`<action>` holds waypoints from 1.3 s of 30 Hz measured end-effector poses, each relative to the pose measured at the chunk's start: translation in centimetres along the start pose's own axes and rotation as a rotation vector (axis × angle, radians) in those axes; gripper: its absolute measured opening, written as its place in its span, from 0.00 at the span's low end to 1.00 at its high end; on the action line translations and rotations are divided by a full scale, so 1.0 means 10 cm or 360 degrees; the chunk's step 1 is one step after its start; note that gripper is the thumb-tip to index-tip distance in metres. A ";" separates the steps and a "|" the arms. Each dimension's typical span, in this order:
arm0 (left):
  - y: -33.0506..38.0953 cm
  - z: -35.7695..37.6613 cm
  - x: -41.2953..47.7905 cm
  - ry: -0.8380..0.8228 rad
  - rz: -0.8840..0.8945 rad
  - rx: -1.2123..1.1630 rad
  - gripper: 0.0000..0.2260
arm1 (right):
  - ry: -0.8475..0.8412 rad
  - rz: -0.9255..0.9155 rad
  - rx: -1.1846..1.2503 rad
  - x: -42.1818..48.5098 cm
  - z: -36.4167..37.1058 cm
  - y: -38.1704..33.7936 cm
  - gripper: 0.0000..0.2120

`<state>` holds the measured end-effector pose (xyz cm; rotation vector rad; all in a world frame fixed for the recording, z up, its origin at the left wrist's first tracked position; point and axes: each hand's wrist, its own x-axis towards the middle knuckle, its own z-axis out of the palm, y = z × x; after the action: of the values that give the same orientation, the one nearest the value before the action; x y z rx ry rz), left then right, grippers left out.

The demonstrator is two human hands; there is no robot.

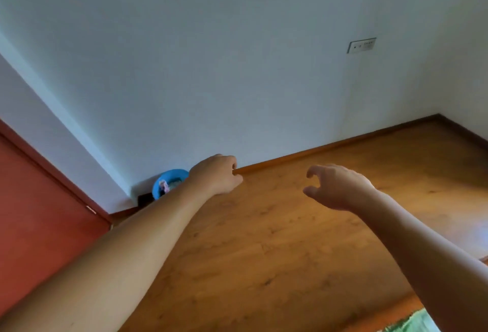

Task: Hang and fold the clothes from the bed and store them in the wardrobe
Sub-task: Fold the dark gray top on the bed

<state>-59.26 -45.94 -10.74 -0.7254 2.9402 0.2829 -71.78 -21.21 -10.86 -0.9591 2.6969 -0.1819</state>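
currently, a red door (39, 199) is seen at far left, with a blue bowl-like object (169, 181) in the wall corner beside it. the left hand (216, 175) is held above the wooden floor (264, 252), grip loosely clenched on nothing. the right hand (335, 186) is held alongside, grip released, fingers curled. no clothes, bed or wardrobe can be identified; a green patterned edge (417, 323) is visible at bottom right.
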 end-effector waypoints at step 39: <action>4.64 0.58 4.43 -0.0364 0.1708 0.0257 0.18 | 0.0468 0.1614 0.0335 1.37 -0.64 3.73 0.22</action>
<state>-119.75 -24.40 -15.39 0.8875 2.7610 0.1650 -106.22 -0.90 -15.39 0.5721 2.9614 -0.3896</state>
